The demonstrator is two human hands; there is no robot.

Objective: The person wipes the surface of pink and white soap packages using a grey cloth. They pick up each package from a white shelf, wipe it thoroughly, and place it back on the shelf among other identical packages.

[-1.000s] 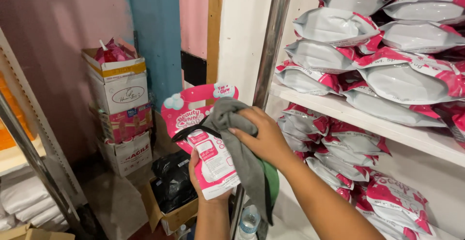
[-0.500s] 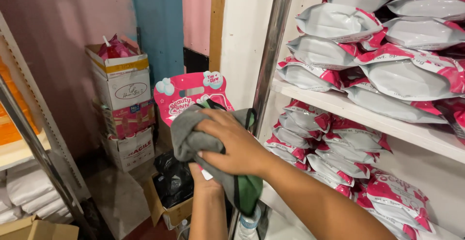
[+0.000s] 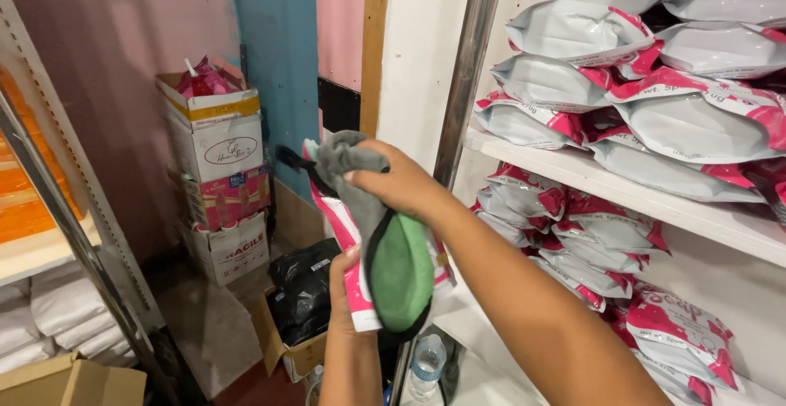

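The pink and white plastic pouch (image 3: 354,287) stands upright in front of the shelving, gripped from below by the left hand (image 3: 344,291), whose fingers (image 3: 348,257) wrap its lower edge. The right hand (image 3: 399,183) presses a grey and green microfibre cloth (image 3: 391,250) against the pouch's face, fingers clenched over the cloth's bunched grey top. To the right, a white shelf (image 3: 655,201) carries piles of similar grey and pink pouches (image 3: 688,119). Stacked cardboard boxes (image 3: 217,177) stand against the pink wall at left.
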